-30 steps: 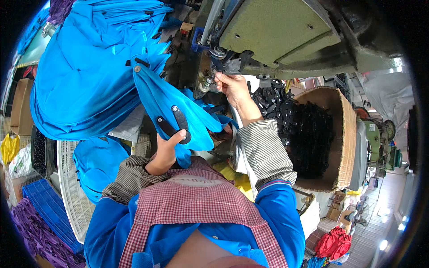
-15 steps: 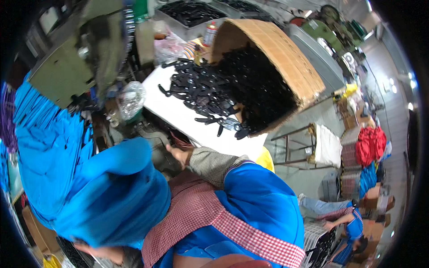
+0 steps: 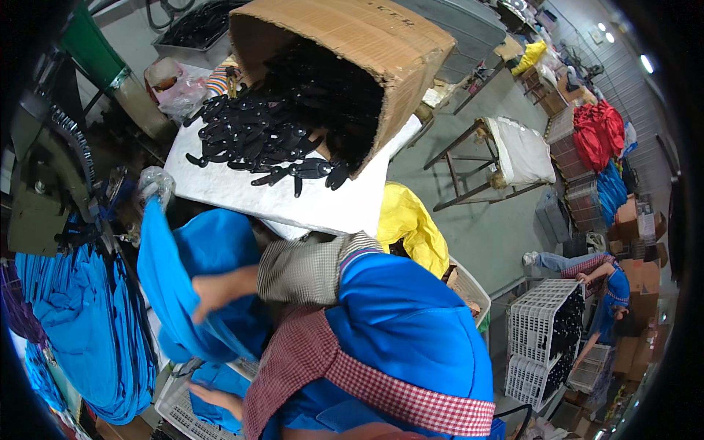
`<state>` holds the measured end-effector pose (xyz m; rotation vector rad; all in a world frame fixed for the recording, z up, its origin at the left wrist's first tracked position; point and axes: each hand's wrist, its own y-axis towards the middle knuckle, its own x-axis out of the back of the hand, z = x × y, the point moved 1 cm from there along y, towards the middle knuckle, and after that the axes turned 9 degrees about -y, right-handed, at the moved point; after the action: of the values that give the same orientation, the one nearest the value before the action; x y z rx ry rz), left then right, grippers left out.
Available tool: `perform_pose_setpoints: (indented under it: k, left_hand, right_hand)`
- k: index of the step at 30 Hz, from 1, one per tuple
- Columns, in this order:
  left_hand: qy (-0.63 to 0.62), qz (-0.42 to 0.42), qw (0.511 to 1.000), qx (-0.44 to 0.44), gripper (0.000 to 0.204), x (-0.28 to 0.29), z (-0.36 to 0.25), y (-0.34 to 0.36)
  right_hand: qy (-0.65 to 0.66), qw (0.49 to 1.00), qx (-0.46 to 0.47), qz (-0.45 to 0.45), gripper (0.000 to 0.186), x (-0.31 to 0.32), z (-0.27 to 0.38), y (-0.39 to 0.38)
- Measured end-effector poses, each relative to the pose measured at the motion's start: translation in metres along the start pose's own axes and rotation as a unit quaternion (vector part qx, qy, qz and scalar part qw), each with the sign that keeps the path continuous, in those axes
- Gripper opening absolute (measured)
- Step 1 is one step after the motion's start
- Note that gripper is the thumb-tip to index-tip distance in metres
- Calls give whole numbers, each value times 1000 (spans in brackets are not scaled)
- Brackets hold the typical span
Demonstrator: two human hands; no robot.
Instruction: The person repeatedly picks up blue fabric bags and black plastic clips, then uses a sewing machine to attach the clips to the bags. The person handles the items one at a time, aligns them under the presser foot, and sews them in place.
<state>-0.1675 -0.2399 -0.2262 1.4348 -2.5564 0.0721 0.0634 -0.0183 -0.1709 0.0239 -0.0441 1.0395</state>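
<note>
A bundle of bright blue cloth (image 3: 165, 275) stands folded over in front of me, one flap raised and slightly blurred. My right hand (image 3: 216, 292), in a grey checked sleeve, is closed on this cloth at the flap's edge, its fingertips partly hidden. Lower down, my left hand (image 3: 218, 400) has its fingers stretched out, holding nothing. It lies beside another blue cloth piece (image 3: 216, 378) in a white plastic basket (image 3: 180, 414). To the left hangs a thick stack of blue cloth pieces (image 3: 84, 330), next to a green machine (image 3: 37, 205).
A white-topped table (image 3: 293, 205) bears a tipped cardboard box (image 3: 352, 33) spilling black handle-shaped parts (image 3: 249, 136). Right of it are a yellow bag (image 3: 411, 224) and a padded stool (image 3: 517, 150). Farther off, a person (image 3: 612, 290) bends beside stacked white crates (image 3: 539, 323).
The blue bundle has moved right, away from the hanging stack. My right hand has reached left onto it. My left hand has come out from under the cloth. The view has turned right.
</note>
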Motion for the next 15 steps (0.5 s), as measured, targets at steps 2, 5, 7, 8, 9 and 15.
perform_pose_setpoints:
  k: [2, 5, 7, 8, 9, 15]
  left_hand:
    - [-5, 201, 960, -194, 45, -39, -52, 18]
    - [30, 307, 924, -227, 54, -96, -90, 34]
    - [21, 300, 950, -90, 60, -120, -94, 36]
    - [-8, 315, 949, -22, 64, -128, -95, 36]
    - [6, 317, 948, -12, 63, -133, -94, 35]
    - [-57, 522, 844, 113, 59, -141, -97, 36]
  right_hand:
    - [-177, 984, -27, 0, 39, -38, 1, -9]
    - [-274, 958, -59, 57, 47, -60, -3, -35]
    - [-297, 950, -72, 58, 45, -56, -3, -54]
    - [-280, 957, -58, 41, 46, -50, -1, -62]
    - [-274, 960, -52, -5, 47, -43, 3, -70]
    - [-176, 955, -71, -229, 45, -36, 25, -101]
